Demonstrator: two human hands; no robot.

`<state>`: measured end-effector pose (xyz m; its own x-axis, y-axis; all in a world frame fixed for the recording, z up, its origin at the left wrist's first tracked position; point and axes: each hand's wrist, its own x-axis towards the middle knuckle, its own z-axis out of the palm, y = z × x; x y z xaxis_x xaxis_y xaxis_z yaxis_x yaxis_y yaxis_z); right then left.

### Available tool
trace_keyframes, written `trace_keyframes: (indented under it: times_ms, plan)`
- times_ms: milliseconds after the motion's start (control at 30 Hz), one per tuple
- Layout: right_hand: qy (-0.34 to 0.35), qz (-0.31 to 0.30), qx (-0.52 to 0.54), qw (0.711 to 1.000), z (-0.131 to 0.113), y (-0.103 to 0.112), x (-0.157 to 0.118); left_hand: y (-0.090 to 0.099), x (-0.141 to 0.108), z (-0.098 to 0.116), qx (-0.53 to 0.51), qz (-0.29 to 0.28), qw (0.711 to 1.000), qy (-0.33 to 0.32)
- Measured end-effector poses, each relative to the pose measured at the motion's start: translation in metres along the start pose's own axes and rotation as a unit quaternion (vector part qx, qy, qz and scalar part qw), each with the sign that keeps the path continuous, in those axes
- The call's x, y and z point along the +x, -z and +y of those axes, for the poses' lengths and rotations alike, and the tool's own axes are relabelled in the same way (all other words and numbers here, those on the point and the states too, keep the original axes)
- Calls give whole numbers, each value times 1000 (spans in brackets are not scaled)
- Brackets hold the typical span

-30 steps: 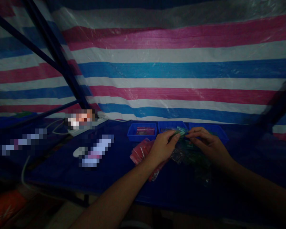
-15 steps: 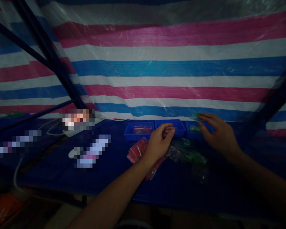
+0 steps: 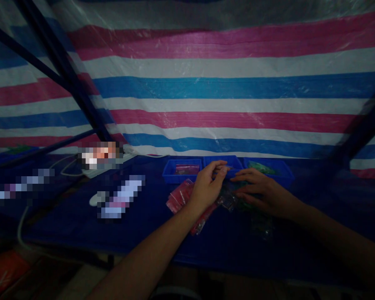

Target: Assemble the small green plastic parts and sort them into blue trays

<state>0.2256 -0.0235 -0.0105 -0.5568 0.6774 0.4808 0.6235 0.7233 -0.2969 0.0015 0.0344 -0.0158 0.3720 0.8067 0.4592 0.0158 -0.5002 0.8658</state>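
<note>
My left hand [image 3: 209, 181] is closed in a pinch in front of the middle blue tray [image 3: 221, 159]; what its fingers hold, if anything, is too small and dark to name. Beneath its wrist lies a fanned pile of pink plastic packets [image 3: 180, 196]. My right hand [image 3: 258, 189] reaches leftward with its fingers apart and nothing visible between them. Under it are green packets [image 3: 245, 205], mostly covered by the hand. Dark clear packets [image 3: 227, 201] lie between both hands. Green packets [image 3: 261, 168] rest in the right blue tray [image 3: 286, 175].
The left blue tray [image 3: 170, 177] has a pink packet [image 3: 187, 169] in it. Farther left on the blue table [image 3: 71, 221] are a white round object [image 3: 96, 200], a blurred-out strip and a white power strip [image 3: 95, 171] with cables. Behind hangs a striped sheet [image 3: 225, 87].
My right hand has come down and left from above the right tray. The green packet it held has left its fingers, and green packets show in that tray. My left hand has barely moved.
</note>
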Motion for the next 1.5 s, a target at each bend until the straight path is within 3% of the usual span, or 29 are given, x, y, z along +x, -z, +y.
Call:
trace_keyframes:
  times_ms: [167, 267, 400, 500, 667, 933, 1167, 1500]
  plan:
    - [18, -79, 47, 996, -10, -8, 0, 0, 0, -3, -2, -7, 1000, 6]
    - [15, -95, 94, 991, -12, -11, 2, -1, 0, -4, -3, -12, 1000, 9]
    - [-26, -46, 151, 987, -11, -10, 3, -1, -1, 0, 8, -16, 1000, 15]
    - [-102, 33, 172, 979, -7, -6, 1, -2, -3, 6, 10, -36, 999, 14]
    - [-215, 140, 218, 942, -3, -3, 1, -4, -2, 5, 7, -69, 997, 30]
    - [-309, 158, 362, 865, -4, -10, 3, -2, 0, 0, -54, -49, 996, 48]
    - [-308, 224, 424, 821, 2, -14, 4, -5, 0, -5, -91, -53, 993, 61]
    - [-314, 218, 396, 835, -5, -14, 6, -4, -1, 3, -35, -56, 997, 41]
